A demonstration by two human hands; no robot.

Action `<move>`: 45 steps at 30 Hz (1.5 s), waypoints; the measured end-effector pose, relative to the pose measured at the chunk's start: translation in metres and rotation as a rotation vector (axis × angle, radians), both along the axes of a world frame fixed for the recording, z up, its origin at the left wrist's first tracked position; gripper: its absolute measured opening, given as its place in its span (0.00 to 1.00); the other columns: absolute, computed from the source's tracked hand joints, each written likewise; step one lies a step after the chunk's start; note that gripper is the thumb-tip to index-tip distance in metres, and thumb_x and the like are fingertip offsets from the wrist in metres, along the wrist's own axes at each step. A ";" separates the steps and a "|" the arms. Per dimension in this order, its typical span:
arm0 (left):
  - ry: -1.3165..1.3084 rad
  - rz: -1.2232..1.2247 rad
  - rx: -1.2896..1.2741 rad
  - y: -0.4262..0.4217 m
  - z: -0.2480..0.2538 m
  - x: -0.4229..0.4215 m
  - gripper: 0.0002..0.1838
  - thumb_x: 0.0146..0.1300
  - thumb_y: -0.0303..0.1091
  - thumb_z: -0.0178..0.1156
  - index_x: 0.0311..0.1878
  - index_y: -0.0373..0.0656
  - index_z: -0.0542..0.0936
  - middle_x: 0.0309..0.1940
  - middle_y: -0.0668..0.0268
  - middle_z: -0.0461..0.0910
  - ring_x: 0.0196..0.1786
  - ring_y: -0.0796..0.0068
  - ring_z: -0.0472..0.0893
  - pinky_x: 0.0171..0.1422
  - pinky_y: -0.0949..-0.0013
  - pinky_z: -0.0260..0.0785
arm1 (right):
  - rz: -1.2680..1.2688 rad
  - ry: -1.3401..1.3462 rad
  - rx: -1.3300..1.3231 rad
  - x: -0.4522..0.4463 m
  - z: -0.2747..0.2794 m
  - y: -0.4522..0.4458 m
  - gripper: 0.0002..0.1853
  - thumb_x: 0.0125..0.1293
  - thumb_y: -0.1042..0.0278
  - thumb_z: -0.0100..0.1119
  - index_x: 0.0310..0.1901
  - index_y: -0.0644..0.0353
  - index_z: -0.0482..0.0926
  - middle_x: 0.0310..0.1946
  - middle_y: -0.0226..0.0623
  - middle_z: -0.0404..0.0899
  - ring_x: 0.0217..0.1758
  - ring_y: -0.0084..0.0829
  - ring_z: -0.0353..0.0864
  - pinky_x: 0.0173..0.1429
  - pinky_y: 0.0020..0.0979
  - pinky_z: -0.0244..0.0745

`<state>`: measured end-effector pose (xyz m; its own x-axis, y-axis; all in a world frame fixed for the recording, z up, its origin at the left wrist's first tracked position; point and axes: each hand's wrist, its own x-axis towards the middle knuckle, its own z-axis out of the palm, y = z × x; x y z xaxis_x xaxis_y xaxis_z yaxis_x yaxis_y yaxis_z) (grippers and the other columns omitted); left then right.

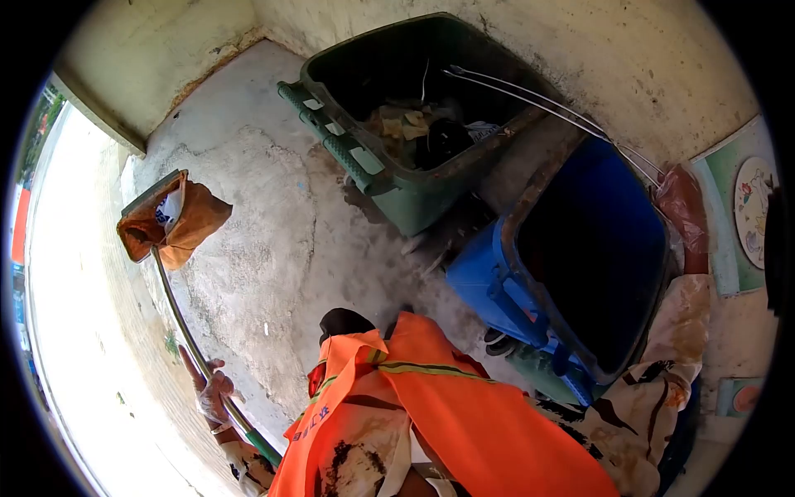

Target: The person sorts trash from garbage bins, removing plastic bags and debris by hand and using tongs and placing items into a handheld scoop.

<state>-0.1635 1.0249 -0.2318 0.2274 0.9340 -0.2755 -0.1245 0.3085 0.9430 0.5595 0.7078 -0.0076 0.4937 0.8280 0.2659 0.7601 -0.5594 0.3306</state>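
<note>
On the right, my right hand [686, 207], in a clear plastic glove, is closed on the end of long metal tongs [553, 103]. Their tips are over the open green bin [364, 161], which has some litter at its bottom. Nearest below that hand stands an open blue bin [489, 286] with a dark inside. At lower left my left hand [215, 394] grips the pole of a long-handled dustpan [197, 217], one finger stretched along it. The orange-brown pan is held out over the ground with a white and blue scrap in it.
Behind the bins runs a stained wall [654, 62], with a decorated panel [749, 207] at right. Rough concrete floor [248, 190] lies between the dustpan and the bins. Brightly lit paving [91, 273] stretches along the left. My orange vest [480, 422] fills the bottom.
</note>
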 end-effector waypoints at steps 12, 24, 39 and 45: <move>0.491 -0.219 -0.310 0.374 -0.117 0.108 0.21 0.55 0.29 0.61 0.51 0.42 0.67 0.17 0.74 0.63 0.12 0.84 0.60 0.15 0.77 0.56 | -0.135 0.037 -0.324 -0.005 -0.012 0.173 0.08 0.49 0.77 0.59 0.33 0.61 0.72 0.28 0.44 0.74 0.35 0.46 0.74 0.40 0.37 0.69; 0.509 -0.518 -0.478 0.521 -0.152 0.192 0.17 0.58 0.31 0.57 0.50 0.41 0.69 0.16 0.74 0.64 0.11 0.85 0.61 0.14 0.77 0.57 | -0.570 0.282 -0.328 -0.065 -0.031 0.248 0.09 0.52 0.68 0.64 0.20 0.60 0.76 0.16 0.40 0.75 0.20 0.39 0.75 0.27 0.37 0.68; 0.564 -0.609 -0.285 0.547 -0.137 0.233 0.17 0.54 0.27 0.53 0.48 0.41 0.67 0.14 0.72 0.64 0.10 0.82 0.63 0.12 0.74 0.60 | -1.177 0.862 0.893 -0.290 -0.020 0.170 0.07 0.55 0.66 0.67 0.26 0.60 0.82 0.16 0.24 0.73 0.15 0.11 0.63 0.19 0.15 0.54; 0.526 -0.572 -0.264 0.548 -0.156 0.220 0.16 0.53 0.27 0.53 0.46 0.43 0.68 0.14 0.72 0.64 0.09 0.81 0.62 0.10 0.73 0.60 | -1.240 0.729 0.970 -0.379 -0.041 0.109 0.10 0.54 0.61 0.67 0.27 0.58 0.82 0.12 0.20 0.68 0.12 0.10 0.62 0.16 0.15 0.52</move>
